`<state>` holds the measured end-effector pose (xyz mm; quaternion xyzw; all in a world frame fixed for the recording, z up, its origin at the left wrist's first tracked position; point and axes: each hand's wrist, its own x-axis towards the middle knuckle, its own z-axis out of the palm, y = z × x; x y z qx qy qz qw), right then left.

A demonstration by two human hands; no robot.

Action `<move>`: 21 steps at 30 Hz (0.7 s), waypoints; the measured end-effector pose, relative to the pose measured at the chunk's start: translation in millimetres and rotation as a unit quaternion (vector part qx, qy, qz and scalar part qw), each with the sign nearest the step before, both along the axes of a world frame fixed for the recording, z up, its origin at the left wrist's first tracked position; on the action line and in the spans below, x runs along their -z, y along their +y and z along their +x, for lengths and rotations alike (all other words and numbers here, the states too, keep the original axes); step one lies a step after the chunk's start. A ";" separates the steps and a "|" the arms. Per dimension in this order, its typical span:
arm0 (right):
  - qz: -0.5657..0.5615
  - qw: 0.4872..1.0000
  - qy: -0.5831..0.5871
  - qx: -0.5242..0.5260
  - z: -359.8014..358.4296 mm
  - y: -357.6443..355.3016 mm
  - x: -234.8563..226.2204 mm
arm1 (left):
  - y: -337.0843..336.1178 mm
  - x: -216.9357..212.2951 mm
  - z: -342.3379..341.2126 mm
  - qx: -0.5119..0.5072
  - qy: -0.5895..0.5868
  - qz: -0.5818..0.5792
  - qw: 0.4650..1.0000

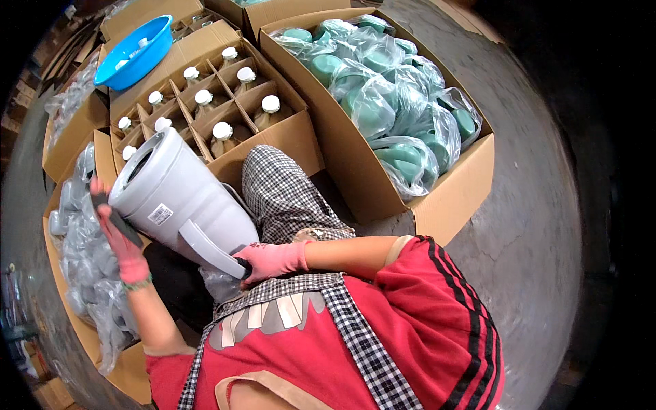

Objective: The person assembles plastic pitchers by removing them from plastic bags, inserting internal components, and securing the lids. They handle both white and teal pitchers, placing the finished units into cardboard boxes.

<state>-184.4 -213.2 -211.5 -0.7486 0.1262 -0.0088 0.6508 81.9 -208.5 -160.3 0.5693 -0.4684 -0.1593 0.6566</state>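
Observation:
A light grey plastic jug (181, 191) with a barcode sticker lies tilted across my lap, its round hollow end toward the upper left. A long curved handle (207, 247) runs along its side. My right hand (272, 261), in a pink glove with dark fingertips, is closed around the jug's lower end near the handle. My left hand (123, 239), in a pink glove with a dark palm, is held flat with fingers stretched beside the jug's hollow end; I cannot tell whether it touches. Some clear plastic film (220, 283) shows beneath the jug.
Ahead, a divided cardboard box (290, 140) holds several white-capped bottles. A blue basin (140, 58) with small white pieces rests at its far left. At right, another box (362, 171) holds bagged green items. On the left, a box (75, 335) holds bagged grey items (89, 253).

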 end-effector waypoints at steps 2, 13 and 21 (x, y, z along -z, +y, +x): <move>-0.016 1.000 -0.002 0.002 6.4 -2.1 0.5 | -16.3 -6.1 13.8 0.068 0.048 0.066 0.994; 0.010 0.991 -0.130 0.044 -0.3 13.1 21.8 | 43.4 63.7 7.1 -0.011 0.236 0.134 0.963; 0.001 0.985 -0.175 0.005 -16.2 0.3 12.9 | 108.7 80.0 -50.5 0.129 0.224 0.256 0.931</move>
